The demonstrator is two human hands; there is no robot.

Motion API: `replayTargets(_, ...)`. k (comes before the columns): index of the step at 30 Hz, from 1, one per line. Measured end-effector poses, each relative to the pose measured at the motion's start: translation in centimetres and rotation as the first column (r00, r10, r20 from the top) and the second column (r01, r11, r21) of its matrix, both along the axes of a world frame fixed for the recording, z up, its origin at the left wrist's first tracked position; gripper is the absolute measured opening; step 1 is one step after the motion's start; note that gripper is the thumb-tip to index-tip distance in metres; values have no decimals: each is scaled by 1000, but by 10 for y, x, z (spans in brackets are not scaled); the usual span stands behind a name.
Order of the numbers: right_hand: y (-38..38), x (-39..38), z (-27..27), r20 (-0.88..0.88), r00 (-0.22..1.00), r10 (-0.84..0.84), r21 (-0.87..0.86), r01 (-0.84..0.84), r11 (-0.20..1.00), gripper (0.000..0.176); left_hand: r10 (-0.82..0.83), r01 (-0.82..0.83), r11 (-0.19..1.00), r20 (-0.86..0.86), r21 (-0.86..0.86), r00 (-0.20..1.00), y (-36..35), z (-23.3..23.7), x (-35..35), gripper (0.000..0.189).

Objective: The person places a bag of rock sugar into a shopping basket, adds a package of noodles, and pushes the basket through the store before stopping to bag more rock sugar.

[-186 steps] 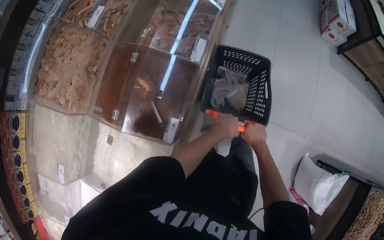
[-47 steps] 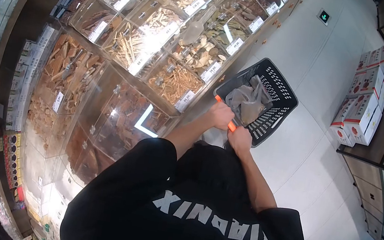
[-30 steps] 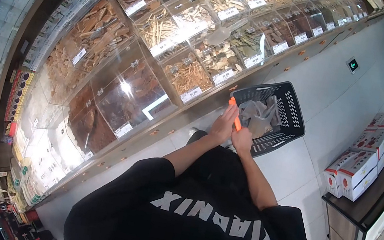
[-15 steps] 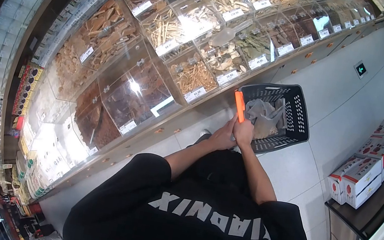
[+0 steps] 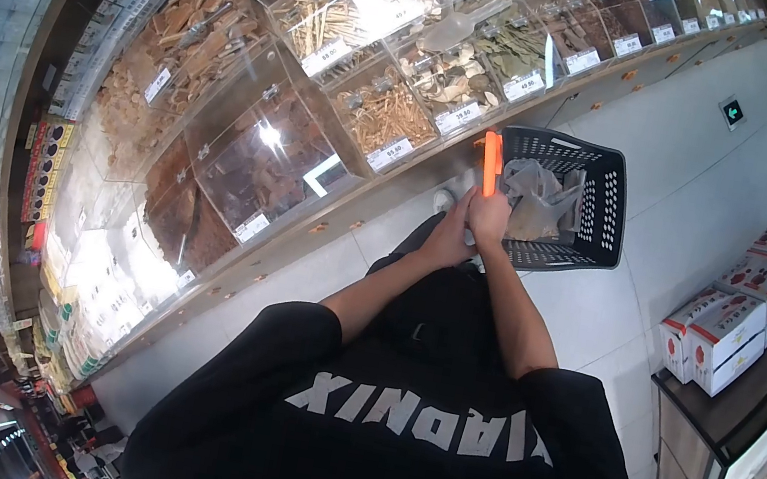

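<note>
A black shopping basket (image 5: pixel 602 207) with perforated sides hangs or stands beyond my hands, and clear plastic bags (image 5: pixel 533 204) with something inside lie in it. Its orange handle (image 5: pixel 490 166) sticks up from my right hand (image 5: pixel 489 222), whose fingers are closed round the lower end. My left hand (image 5: pixel 447 240) presses against the right one, fingers together; what its palm holds, if anything, is hidden. Both forearms reach forward from a black shirt.
Along the left and top runs a counter of clear bins (image 5: pixel 383 118) with dried goods and price labels. White and red boxes (image 5: pixel 730 323) are stacked on a dark stand (image 5: pixel 751 397) at right. Pale floor tiles (image 5: pixel 673 207) lie between, with a green arrow sign (image 5: pixel 732 113).
The view has shifted slightly, and the counter appears further up and left. The orange handle looks more upright. Both hands keep their closed pose.
</note>
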State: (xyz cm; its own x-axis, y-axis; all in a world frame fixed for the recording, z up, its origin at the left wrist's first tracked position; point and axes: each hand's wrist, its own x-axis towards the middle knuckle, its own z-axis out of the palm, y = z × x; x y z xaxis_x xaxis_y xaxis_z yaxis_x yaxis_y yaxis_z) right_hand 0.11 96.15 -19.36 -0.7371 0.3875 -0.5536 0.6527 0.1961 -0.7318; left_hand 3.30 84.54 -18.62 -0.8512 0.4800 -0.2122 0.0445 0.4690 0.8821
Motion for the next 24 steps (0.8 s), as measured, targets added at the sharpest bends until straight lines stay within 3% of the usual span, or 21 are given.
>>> replayTargets(2, 2, -3, 0, -16, 1000, -15, 14, 16, 1000, 35, -58, 36, 987, -144, -156, 988, 1, -3, -14, 114)
replayTargets(4, 8, -2, -11, -23, 999, -35, 32, 36, 999, 34, -97, 55, 979, -214, -195, 972, 0, 2, -39, 108)
replayTargets(6, 14, 0, -32, -48, 998, 51, 122, -45, 992, 31, -144, 77, 969, -283, -233, 948, 8, 9, -67, 102)
replayTargets(8, 25, 11, -36, -39, 996, 84, 107, -80, 991, 30, -415, 90, 835, -514, -543, 750, 23, 16, -99, 95)
replayTargets(9, 31, 16, -35, -40, 990, 135, 92, -131, 987, 28, -486, 168, 823, -518, -543, 704, 35, 27, -113, 80)
replayTargets(10, 38, 21, -35, -32, 993, 112, 99, -109, 989, 28, -498, 191, 823, -516, -535, 697, 44, 24, -126, 80)
replayTargets(12, 51, 32, -27, -19, 978, 209, 128, -205, 970, 29, -705, 454, 698, -423, -553, 570, 60, -2, -144, 62)
replayTargets(13, 59, 35, -23, 7, 974, 227, 98, -226, 969, 27, -797, 549, 573, -257, -608, 547, 71, -16, -148, 34)
replayTargets(14, 67, 35, -21, 24, 981, 193, 111, -195, 975, 27, -811, 577, 563, -262, -591, 523, 83, -19, -155, 34)
replayTargets(16, 81, 42, -17, 78, 970, 232, 129, -240, 962, 27, -945, 674, 247, -20, -696, 326, 106, -22, -158, 22)
replayTargets(17, 88, 42, -19, 181, 957, 228, 148, -255, 955, 27, -953, 691, 238, -28, -682, 301, 117, -19, -159, 22)
replayTargets(19, 102, 42, -23, 222, 949, 226, 193, -270, 943, 27, -954, 754, 138, 120, -642, 276, 131, -11, -165, 17)
replayTargets(24, 146, 38, -26, 322, 903, 284, 278, -377, 884, 27, -968, 792, 157, 68, -590, 243, 167, -14, -171, 19)
